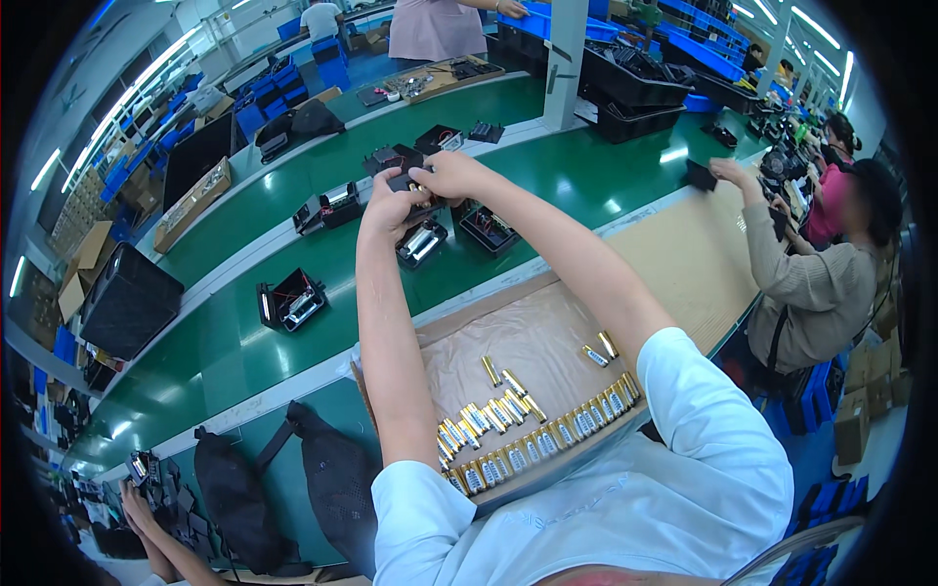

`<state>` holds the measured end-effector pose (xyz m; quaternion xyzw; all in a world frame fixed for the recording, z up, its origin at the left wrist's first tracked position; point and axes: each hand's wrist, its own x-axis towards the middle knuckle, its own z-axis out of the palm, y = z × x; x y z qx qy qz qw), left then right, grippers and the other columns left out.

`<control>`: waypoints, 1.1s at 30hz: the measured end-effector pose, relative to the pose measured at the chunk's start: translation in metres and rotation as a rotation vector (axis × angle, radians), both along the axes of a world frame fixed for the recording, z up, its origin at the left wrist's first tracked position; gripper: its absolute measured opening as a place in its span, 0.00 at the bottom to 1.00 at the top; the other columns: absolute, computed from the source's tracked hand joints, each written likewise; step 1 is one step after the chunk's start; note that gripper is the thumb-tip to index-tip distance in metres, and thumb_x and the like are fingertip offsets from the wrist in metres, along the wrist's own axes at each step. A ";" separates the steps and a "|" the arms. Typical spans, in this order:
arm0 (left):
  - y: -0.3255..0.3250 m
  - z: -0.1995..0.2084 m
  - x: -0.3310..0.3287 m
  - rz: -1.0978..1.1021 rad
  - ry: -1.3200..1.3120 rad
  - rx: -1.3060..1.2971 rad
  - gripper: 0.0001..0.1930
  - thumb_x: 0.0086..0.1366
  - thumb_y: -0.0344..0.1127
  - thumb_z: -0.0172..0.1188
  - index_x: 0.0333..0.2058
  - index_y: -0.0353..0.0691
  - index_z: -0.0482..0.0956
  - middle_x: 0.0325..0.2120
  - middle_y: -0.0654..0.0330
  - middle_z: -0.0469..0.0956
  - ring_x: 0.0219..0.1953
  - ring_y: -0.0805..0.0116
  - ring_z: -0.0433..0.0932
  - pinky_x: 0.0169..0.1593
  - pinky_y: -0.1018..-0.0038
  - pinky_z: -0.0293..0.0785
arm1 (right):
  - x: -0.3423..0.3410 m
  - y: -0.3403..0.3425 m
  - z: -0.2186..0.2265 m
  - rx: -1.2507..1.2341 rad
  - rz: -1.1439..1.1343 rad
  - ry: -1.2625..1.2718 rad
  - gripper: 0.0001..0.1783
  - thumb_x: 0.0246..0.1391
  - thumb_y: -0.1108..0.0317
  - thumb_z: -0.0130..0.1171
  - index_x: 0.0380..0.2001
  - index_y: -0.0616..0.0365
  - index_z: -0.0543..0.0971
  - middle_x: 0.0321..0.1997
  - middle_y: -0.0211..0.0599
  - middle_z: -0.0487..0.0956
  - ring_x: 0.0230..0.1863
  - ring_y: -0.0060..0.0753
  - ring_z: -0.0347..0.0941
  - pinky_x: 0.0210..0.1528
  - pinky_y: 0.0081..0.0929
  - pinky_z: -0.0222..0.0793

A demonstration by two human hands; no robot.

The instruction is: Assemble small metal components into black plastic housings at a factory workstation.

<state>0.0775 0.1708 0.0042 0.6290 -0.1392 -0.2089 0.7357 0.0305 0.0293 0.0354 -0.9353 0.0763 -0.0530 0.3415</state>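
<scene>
Black housing is out at the far end of the person's reach in the head view, over the green desk and between both hands. The left hand has its grip pinching the near side of it; the right hand bends its fingertips in at the same spot, but whether that grip pinches the case, a cell or a wire I cannot tell, since the fingers cover it. With so much hidden, a cell could be seated the wrong way round or a thin lead trapped, and neither would be easy to notice. Another open unit sits just below the hands and a further one beside it, so a slip or a dropped knuckle could jolt their contents. Nearer the body, the paper-lined carton holds a row of gold batteries and a few loose cells close to the right sleeve; pulling that elbow back low could brush them and set them rolling, or topple the row.
</scene>
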 end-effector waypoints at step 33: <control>-0.013 0.004 -0.002 -0.314 -0.765 0.732 0.16 0.63 0.27 0.57 0.50 0.37 0.77 0.31 0.58 0.77 0.29 0.70 0.72 0.37 0.74 0.72 | -0.240 -0.019 0.020 -0.702 0.127 0.126 0.15 0.50 0.61 0.58 0.26 0.64 0.81 0.30 0.50 0.81 0.26 0.51 0.78 0.30 0.41 0.77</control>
